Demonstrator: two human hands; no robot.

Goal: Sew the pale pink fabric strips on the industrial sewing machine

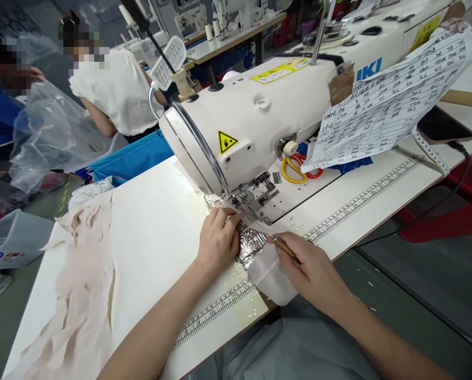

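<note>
In the head view, my right hand [310, 266] grips the wooden handle of an awl [286, 249], its thin metal shaft reaching toward the presser foot of a white sewing machine [239, 121]. Just left of the needle area, my left hand [219, 236] is closed, with curled fingers pressing a pale fabric piece [270, 272] at the foot. That fabric hangs over the table's front edge below my right hand. Crinkled silver foil-like sheet [249, 245] covers the machine bed between my hands. My left fingertips are partly hidden.
Pale pink fabric pieces [81, 269] lie along the table's left side. Yellow-handled scissors [294, 170] rest behind the needle area. A handwritten paper [386, 105] leans at the right near a phone [443, 130]. Two people stand at the back left, near clear plastic [57, 126].
</note>
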